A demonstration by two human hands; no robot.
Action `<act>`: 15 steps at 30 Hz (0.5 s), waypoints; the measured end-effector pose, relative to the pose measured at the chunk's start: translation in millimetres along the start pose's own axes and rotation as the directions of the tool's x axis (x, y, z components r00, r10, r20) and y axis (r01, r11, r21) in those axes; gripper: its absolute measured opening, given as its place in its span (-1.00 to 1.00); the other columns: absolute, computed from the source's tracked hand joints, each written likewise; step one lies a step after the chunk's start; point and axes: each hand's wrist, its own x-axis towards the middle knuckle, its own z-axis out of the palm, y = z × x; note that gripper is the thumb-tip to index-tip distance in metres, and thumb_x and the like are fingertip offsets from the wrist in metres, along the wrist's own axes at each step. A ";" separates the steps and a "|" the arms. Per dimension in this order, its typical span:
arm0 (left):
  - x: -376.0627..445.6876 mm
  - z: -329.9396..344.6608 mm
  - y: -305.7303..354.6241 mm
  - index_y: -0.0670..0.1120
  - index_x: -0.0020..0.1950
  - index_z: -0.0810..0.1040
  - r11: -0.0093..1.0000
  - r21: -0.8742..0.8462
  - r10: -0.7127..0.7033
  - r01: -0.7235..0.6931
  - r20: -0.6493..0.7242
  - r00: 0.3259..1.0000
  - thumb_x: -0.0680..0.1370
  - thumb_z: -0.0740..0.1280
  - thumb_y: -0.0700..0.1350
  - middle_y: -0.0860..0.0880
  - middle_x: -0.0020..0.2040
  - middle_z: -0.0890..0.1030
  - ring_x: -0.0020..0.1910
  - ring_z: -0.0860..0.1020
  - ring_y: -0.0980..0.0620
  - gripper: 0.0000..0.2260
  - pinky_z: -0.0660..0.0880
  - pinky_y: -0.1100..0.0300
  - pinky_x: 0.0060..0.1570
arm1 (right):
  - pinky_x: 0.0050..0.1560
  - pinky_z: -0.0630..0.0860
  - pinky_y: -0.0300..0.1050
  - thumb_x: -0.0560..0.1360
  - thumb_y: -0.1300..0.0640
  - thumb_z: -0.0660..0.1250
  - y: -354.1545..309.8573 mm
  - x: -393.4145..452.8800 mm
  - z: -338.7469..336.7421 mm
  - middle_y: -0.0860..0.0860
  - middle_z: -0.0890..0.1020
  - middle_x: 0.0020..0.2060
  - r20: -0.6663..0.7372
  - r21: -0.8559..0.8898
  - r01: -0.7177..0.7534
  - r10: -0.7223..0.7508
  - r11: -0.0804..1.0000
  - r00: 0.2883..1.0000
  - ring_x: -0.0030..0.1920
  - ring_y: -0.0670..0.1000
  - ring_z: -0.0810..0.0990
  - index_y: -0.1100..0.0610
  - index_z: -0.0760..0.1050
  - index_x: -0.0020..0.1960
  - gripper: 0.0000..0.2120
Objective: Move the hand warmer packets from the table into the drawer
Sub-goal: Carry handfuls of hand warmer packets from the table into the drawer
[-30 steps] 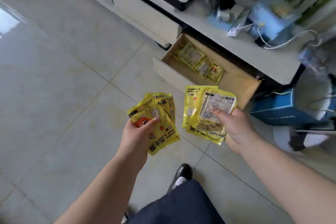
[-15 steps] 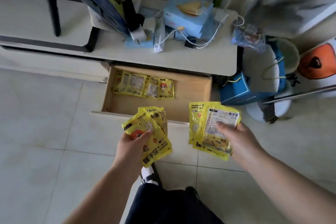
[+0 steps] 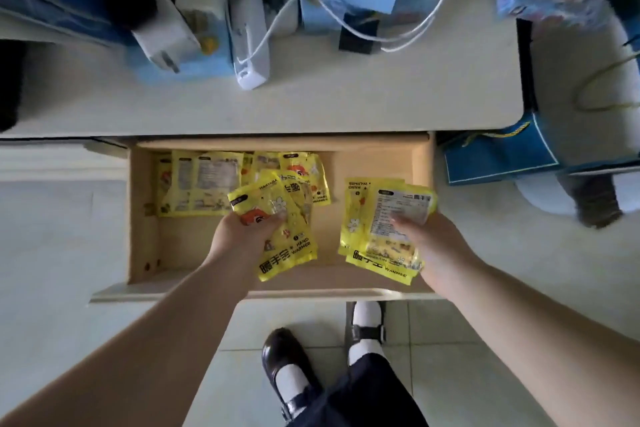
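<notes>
Both hands are now over the drawer (image 3: 142,218); my left hand (image 3: 242,236) and right hand (image 3: 436,246) each grip packets (image 3: 287,246), which may slide off the fan and miss.

The hand warmer packets (image 3: 287,236) are glossy yellow plastic film. The drawer (image 3: 377,156) is matt pale wood inside. The table (image 3: 311,104) top looks smooth and matt. The shoes (image 3: 284,360) are shiny black leather.

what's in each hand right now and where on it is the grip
Left hand grips a fan of yellow hand warmer packets along their left edge; right hand grips another stack of packets at its right edge, over the open drawer.
</notes>
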 end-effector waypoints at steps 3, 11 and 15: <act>43.7 14.5 -9.2 -0.08 0.03 0.61 0.999 0.011 -0.039 0.039 -0.001 0.999 0.37 0.52 -0.15 -0.13 -0.03 0.69 -0.08 0.67 -0.17 -0.74 0.57 -0.28 -0.06 | 0.26 0.42 0.07 0.48 0.22 0.37 5.8 50.7 3.4 -0.03 0.66 -0.03 0.003 0.006 0.000 0.000 1.000 1.000 0.10 0.08 0.60 -0.02 0.51 -0.11 -0.86; 119.6 49.4 -13.4 -0.06 0.09 0.58 0.993 0.114 -0.007 0.010 -0.032 0.999 0.35 0.53 -0.12 -0.07 0.00 0.67 -0.03 0.65 -0.11 -0.66 0.57 -0.13 0.05 | 0.18 0.50 0.11 0.43 0.17 0.43 16.6 133.6 19.6 0.04 0.67 0.03 0.025 -0.049 -0.059 0.061 0.997 0.998 0.07 0.08 0.63 0.07 0.55 0.01 -0.83; 134.5 60.6 -7.2 -0.06 0.00 0.57 0.954 0.288 0.095 -0.079 -0.044 0.994 0.38 0.51 -0.07 -0.03 -0.09 0.64 -0.14 0.61 -0.02 -0.75 0.57 0.13 -0.16 | -0.07 0.52 -0.11 0.45 0.16 0.41 23.2 151.8 23.8 0.03 0.66 0.02 -0.004 -0.124 0.002 -0.002 0.992 1.000 0.04 0.04 0.62 0.06 0.54 0.03 -0.84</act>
